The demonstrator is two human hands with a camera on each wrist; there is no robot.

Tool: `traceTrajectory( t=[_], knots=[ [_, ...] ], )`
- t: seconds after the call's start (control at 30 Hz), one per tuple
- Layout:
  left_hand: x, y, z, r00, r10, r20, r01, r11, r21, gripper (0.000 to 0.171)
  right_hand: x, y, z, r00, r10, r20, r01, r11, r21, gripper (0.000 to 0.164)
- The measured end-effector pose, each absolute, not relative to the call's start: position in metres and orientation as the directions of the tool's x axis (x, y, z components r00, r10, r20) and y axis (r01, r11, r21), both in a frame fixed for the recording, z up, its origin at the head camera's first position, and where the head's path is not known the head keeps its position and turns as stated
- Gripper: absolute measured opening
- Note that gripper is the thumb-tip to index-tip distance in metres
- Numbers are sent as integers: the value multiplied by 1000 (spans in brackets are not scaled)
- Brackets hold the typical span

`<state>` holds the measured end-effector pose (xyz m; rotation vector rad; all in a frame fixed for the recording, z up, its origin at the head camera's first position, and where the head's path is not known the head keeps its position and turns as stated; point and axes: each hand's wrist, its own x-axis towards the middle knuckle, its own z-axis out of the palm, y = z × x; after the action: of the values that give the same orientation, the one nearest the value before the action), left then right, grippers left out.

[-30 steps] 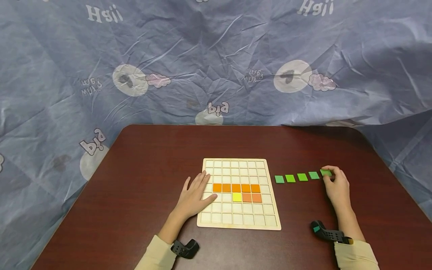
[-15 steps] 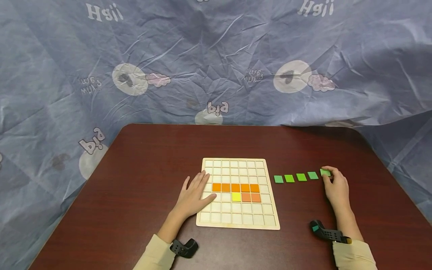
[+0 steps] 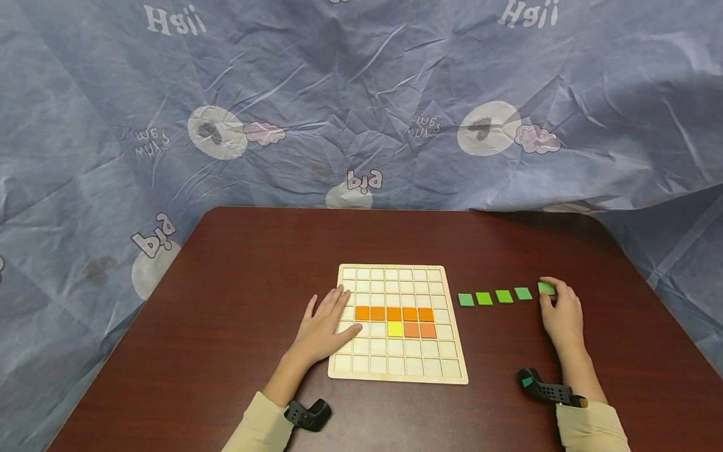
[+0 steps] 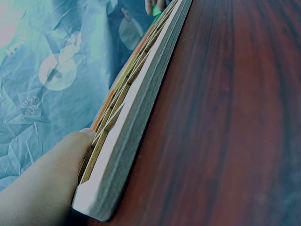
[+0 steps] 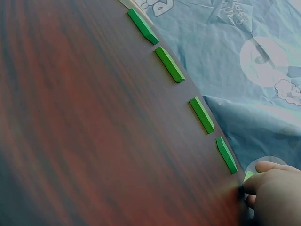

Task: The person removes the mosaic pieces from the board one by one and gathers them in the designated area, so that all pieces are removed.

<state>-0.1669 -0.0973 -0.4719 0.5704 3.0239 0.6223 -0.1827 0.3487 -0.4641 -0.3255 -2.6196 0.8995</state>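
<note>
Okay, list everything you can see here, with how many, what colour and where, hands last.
Wood-grain table: one, dark red-brown, beneath everything listed except the cloth
Printed fabric cloth: one, blue-grey with white and pink prints, behind the table
Flat wooden grid board: one, pale cream, mid-table
Orange square tiles: five visible, bright orange, one row on the board
Salmon square tiles: two, pinkish orange, next row nearer
Yellow square tile: one, bright yellow, left of the salmon pair
Green square tiles: five, two bluish and three brighter green, lined up right of the board
Wrist cameras: two, black, one per wrist
Sleeves: two, beige, on the forearms
Left hand: one, resting on the board's left side
Right hand: one, pinching the rightmost green tile
</note>
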Motion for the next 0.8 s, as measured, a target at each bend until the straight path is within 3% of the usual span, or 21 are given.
traceTrajectory(
  t=[0.37, 0.8],
  knots=[
    [-168, -98, -471, -932, 353, 81, 356, 857, 373, 76, -182, 346, -462, -912, 345, 223, 134, 763, -632, 40],
    [-167, -97, -471, -931, 355, 80, 357, 849, 389, 76, -181, 347, -461, -936, 268, 230, 91, 813, -574, 40]
  ],
)
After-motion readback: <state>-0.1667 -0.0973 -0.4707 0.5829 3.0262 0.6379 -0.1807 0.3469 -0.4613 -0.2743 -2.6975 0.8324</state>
